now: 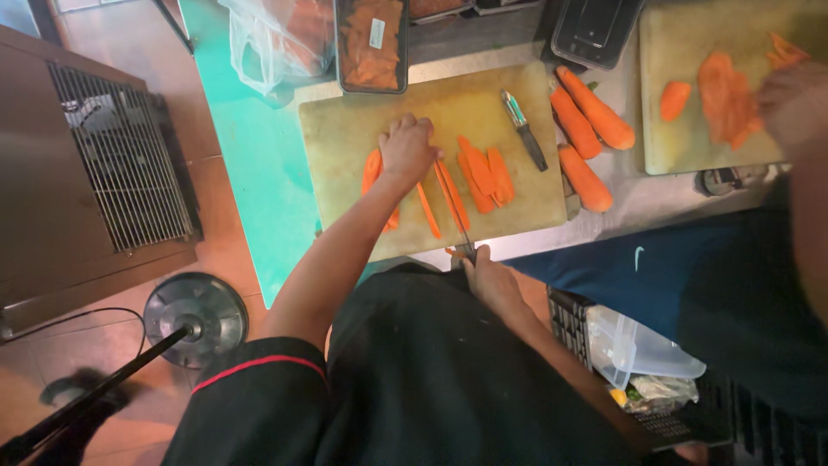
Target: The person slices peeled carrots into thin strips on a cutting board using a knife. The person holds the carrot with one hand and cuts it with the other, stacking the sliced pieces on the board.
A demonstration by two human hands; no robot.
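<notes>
Over at the far left stands a brown metal cabinet with a wire grille [121,155], and below it the round grey base of a floor fan [197,318] on the tiled floor. Next comes the worktop [642,203], with a pale, worn rectangular cutting board [345,129] lying along its near edge. The person's left hand [407,148] rests on the board's middle, fingers curled and pressed down on the orange carrot slices [442,197] being cut; more flat orange slabs [485,177] lie just beside them. The right hand [490,278] sits at the board's near edge, closed around the dark handle of a kitchen knife [460,226] whose thin blade runs up through the strips. These strips look stiff, light and a little slick, so I judge they are best pinned flat from above, fingertips tucked back from the blade. A black tray of cut carrot [372,43] sits at the board's far edge. A green-handled peeler [523,129] lies near the board's right edge, and whole peeled orange carrots [595,108] rest on the worktop beyond. At the far right corner, another person's hand [793,103] works over a second board [690,147].
</notes>
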